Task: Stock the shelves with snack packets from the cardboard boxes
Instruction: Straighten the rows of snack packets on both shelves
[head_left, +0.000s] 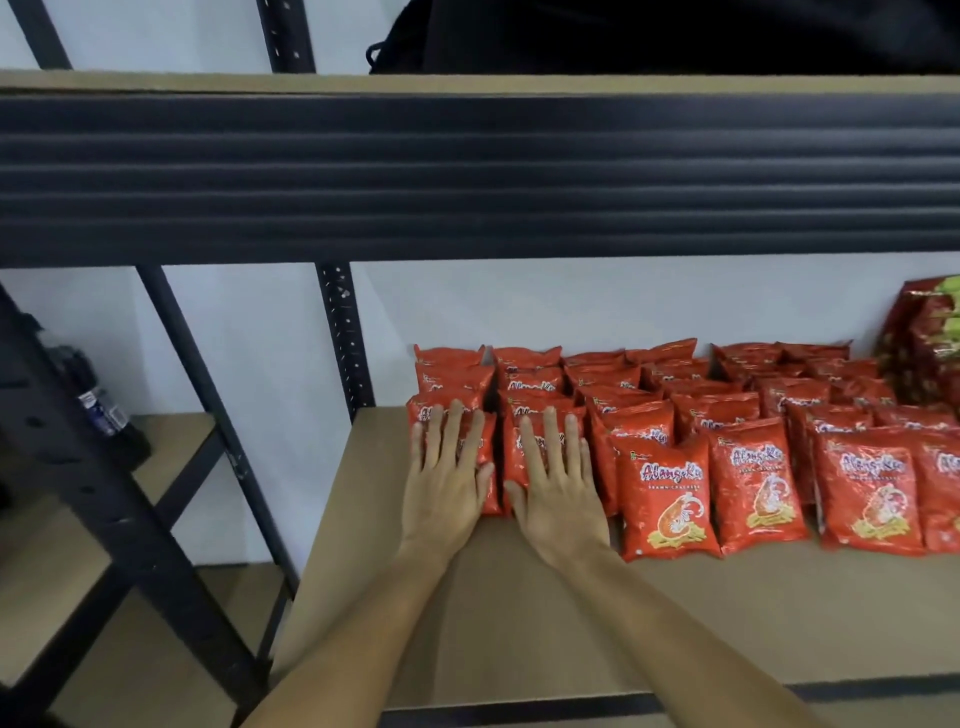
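Both forearms reach in over the front edge of the shelf board (519, 623), bare, roughly parallel, converging slightly toward the packets.

Left hand (447, 467): palm down, fingers straight and spread, laid flat on the front packet of the leftmost row (488, 447). Nothing gripped; fingers uncurled.

Right hand (556, 483): same pose, palm down, fingers extended and a little splayed, pressed flat on the front packet of the second row (514, 447). Thumbs of the two hands sit near each other, apart.

Snack packets (665, 493): glossy red-orange foil pillow bags, crimped top seams, prawn picture and white-blue lettering. Set in rows running from the back wall toward the front, each leaning on the one behind, overlapping like shingles. Rows fill the board's middle and right; the left-hand strip of the board is bare.

Far right, at the back edge: stack of darker red packs with green tops (930, 343), upright.

Board: matte tan fibreboard, flat. Frame: dark metal, ribbed beam (467, 176) overhead, perforated upright (343, 332) at the back left corner.

Neighbouring rack, left: plastic bottle (104, 410), blurred.
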